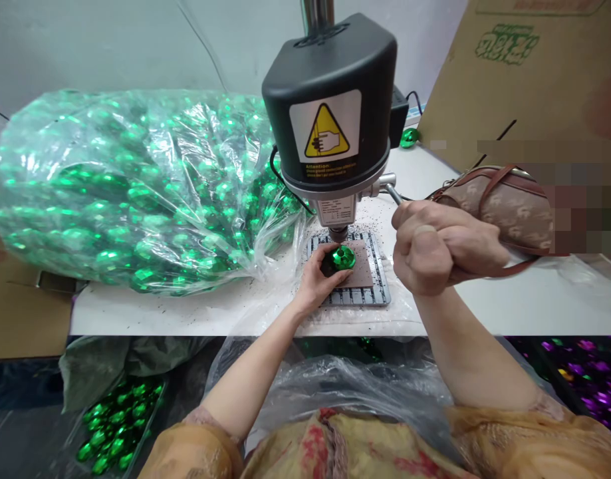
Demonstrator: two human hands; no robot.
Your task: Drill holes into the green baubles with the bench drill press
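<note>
A black bench drill press point(330, 126) with a hand-warning label stands in front of me. Under its chuck point(338, 233), my left hand point(319, 276) grips a shiny green ball point(343, 257) between thumb and fingers. The ball rests on a brown board point(362, 269) that lies on the slotted metal base point(382, 293). My right hand point(427, 249) is wrapped round the press's metal feed lever point(393, 191), whose grip end is hidden in the fist. Whether the drill bit touches the ball I cannot tell.
A large clear bag of green balls point(135, 193) lies on the white table point(160, 313) at left. A patterned handbag point(514, 206) and a tall cardboard box point(524, 86) stand at right. Below are a bin of green balls point(118, 426) and some purple balls point(589, 379).
</note>
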